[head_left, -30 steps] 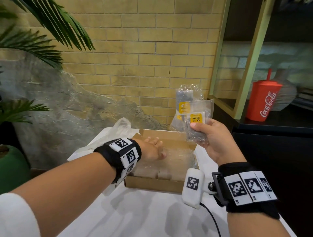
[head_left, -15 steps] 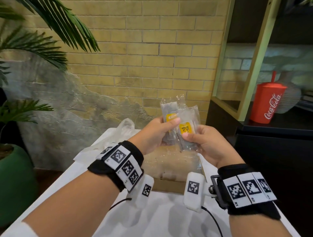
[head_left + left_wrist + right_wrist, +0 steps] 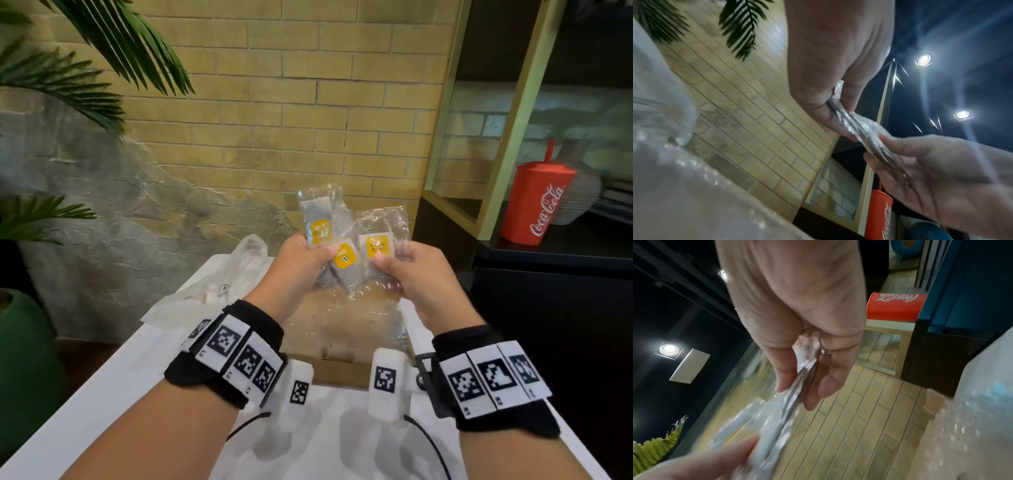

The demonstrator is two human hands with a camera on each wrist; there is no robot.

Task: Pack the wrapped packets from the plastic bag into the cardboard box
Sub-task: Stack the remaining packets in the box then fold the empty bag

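Three clear wrapped packets [image 3: 346, 240] with yellow labels are fanned out above the cardboard box [image 3: 337, 337]. My left hand [image 3: 301, 263] pinches the left packet [image 3: 320, 222] and the middle one between thumb and fingers. My right hand [image 3: 407, 270] pinches the right packet [image 3: 378, 245]. In the left wrist view the packets [image 3: 857, 126] show edge-on between both hands; in the right wrist view the packets [image 3: 789, 402] are blurred. The box is open, lined with bubble wrap [image 3: 363, 308]. The white plastic bag [image 3: 226, 284] lies crumpled left of the box.
The box and bag sit on a white table [image 3: 137, 394] against a brick wall. A red Coca-Cola cup [image 3: 537, 202] stands on a dark shelf at the right. A green plant pot [image 3: 24, 370] and palm fronds [image 3: 102, 51] are at the left.
My left hand rose out of the box and joined my right hand at the packets. The stack, first held by the right hand alone, is now spread into three between both hands.
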